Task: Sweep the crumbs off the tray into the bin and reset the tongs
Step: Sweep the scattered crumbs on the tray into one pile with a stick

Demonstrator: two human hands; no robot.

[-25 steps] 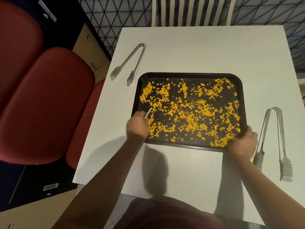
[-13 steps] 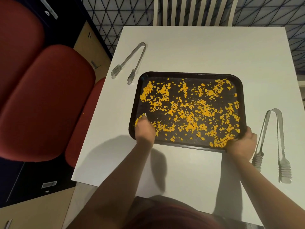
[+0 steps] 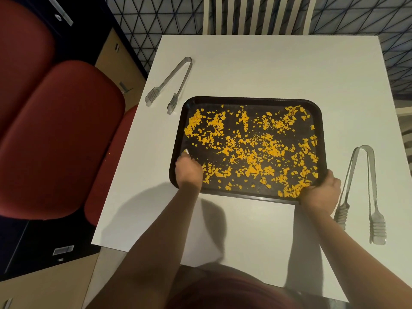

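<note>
- My left hand sits over the lower left corner of the tray, fingers curled toward the rim; a small pale tip pokes out past the knuckles — I cannot tell what it is, nor whether this grip is clamped on the tray edge or on that thing.
- My right hand has its grip clamped on the tray's lower right corner, fingers wrapped over the rim.
- The tray is dark, rectangular with rounded corners, and lies flat on the white counter, right of the frame's centre.
- Orange crumbs are scattered over nearly the whole tray floor, thicker along the left side and the lower right corner.
- One pair of tongs lies on the counter at the upper left of the tray, hinge end pointing up, arms spread, the nearer tip just beside the tray's corner.
- A second pair of tongs lies at the right of the frame — hinge up, ridged tips down; its left arm passes just behind my right hand.
- Red seat cushions fill the left of the frame, beside the counter's edge.
- A slatted chair back stands at the top, beyond the counter's far edge.
</note>
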